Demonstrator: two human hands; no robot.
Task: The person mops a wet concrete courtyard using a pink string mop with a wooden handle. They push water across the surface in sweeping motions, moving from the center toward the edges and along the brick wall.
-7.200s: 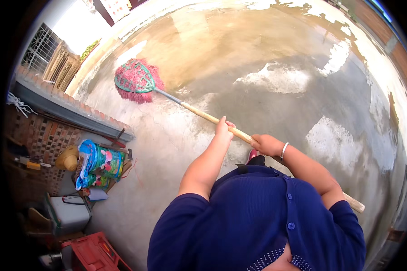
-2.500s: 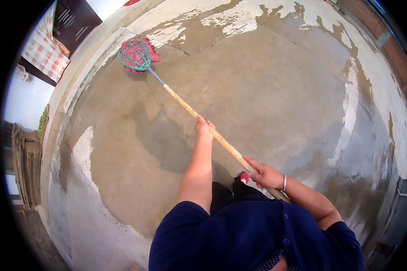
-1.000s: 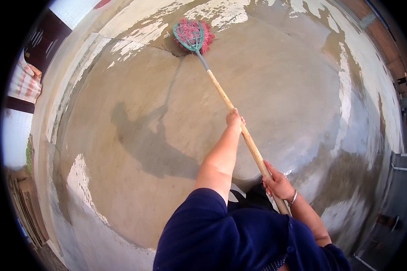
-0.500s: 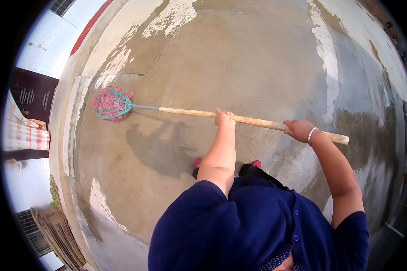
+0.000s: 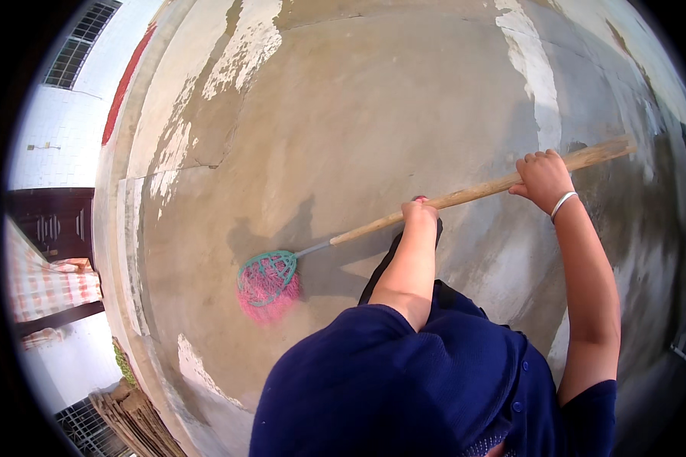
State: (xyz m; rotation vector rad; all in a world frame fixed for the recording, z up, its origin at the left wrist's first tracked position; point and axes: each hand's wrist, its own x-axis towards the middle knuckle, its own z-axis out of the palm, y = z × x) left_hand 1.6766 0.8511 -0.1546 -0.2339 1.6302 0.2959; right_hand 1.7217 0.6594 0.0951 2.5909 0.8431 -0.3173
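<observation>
A long mop (image 5: 465,192) with a pale wooden handle slants across in front of me, its butt end up at the right. Its head (image 5: 268,282) is a green plastic frame with pink strands, low at the left over the wet-looking concrete floor (image 5: 343,114); the strands are slightly blurred. My left hand (image 5: 420,211) is closed round the middle of the handle. Nearer the butt end, my right hand (image 5: 544,180), with a white bangle at the wrist, grips the wood from above.
At the left stands a white wall (image 5: 53,160) with a dark door (image 5: 57,221) and a checked curtain (image 5: 53,289). Stacked boards (image 5: 137,419) lean at the lower left. Pale patches (image 5: 530,61) mark the floor. A raised edge (image 5: 133,251) runs along the left side.
The mop head has swung nearer to me and to the right. Both hands have moved right with the handle, the right one also upward, and the butt end has risen.
</observation>
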